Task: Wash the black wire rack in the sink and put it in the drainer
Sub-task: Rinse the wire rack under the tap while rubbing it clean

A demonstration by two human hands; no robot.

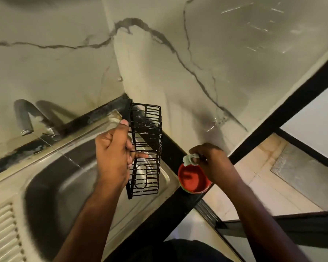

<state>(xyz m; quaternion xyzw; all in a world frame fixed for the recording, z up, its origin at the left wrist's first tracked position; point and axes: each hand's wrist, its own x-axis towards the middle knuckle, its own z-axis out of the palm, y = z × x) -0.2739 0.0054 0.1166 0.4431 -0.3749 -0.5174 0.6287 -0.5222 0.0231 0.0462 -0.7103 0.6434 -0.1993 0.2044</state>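
My left hand (113, 154) grips the black wire rack (146, 148) by its left side and holds it upright above the right edge of the steel sink (51, 190). White soap specks cling to the rack's wires. My right hand (214, 163) pinches a small pale sponge (189, 159) just over a red soap tub (194, 177) that stands on the black counter edge to the right of the sink. The ribbed draining surface (2, 233) lies at the lower left.
A curved tap (24, 118) stands behind the sink, with a thin stream of water running from it into the basin. Marble-patterned tiles cover the corner walls. A black counter edge (170, 210) runs diagonally; tiled floor shows at the right.
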